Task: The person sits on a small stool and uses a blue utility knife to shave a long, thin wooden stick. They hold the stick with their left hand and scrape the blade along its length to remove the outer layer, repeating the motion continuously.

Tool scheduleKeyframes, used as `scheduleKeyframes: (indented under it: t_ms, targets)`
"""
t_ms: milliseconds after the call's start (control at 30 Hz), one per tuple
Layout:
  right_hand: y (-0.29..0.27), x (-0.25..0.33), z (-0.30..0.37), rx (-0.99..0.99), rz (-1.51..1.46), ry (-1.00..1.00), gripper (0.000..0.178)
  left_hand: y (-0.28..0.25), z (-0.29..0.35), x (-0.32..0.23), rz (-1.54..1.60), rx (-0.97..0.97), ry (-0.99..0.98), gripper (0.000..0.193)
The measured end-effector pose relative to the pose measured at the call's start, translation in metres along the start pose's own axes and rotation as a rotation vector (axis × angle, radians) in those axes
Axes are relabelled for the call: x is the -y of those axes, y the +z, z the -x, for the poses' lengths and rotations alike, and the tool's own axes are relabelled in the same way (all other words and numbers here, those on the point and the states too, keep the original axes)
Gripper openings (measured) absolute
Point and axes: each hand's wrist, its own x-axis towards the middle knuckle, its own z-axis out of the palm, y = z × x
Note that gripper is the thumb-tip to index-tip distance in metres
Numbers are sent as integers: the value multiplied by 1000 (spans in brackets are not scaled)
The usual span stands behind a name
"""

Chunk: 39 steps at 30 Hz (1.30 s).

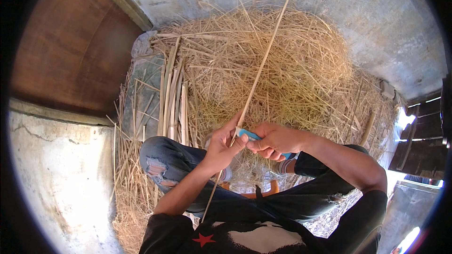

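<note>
A long, thin bamboo strip (pixel 265 61) runs from my lap up and away toward the far wall, tilted slightly right. My left hand (pixel 220 148) is closed around it near its lower part, with the thumb pointing at the knife. My right hand (pixel 278 140) grips a knife with a blue handle (pixel 248 135). The knife's front end meets the strip just beside my left fingers. Its blade is mostly hidden by the hands and too small to make out. The strip's lower end passes below my left hand toward my shirt.
A big heap of pale shavings (pixel 301 70) covers the floor ahead against a stained wall (pixel 376 19). Several split bamboo strips (pixel 170 94) lie at the left, over a grey slab (pixel 143 73). A brown panel (pixel 70 47) stands far left. An orange-brown seat edge (pixel 271 189) shows between my legs.
</note>
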Motion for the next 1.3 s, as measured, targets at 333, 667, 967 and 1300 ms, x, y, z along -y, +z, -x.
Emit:
scheduleKeyframes:
  t_ms: [333,667,967,1300]
  targets:
    - [-7,-6,-3,33,62,-3,35,-4,6,-7,119,32,-130,73]
    - [2,-3,-6,-58,-37,-27,36,-7,6,8,93,-51,-127,63]
    - [-11,-14,-10,82,18,15,35,-4,6,-2,134,-15,-118,70]
    - [0,-15,-13,-54,-74,-88,31,-3,5,1,75,-122,-164,59]
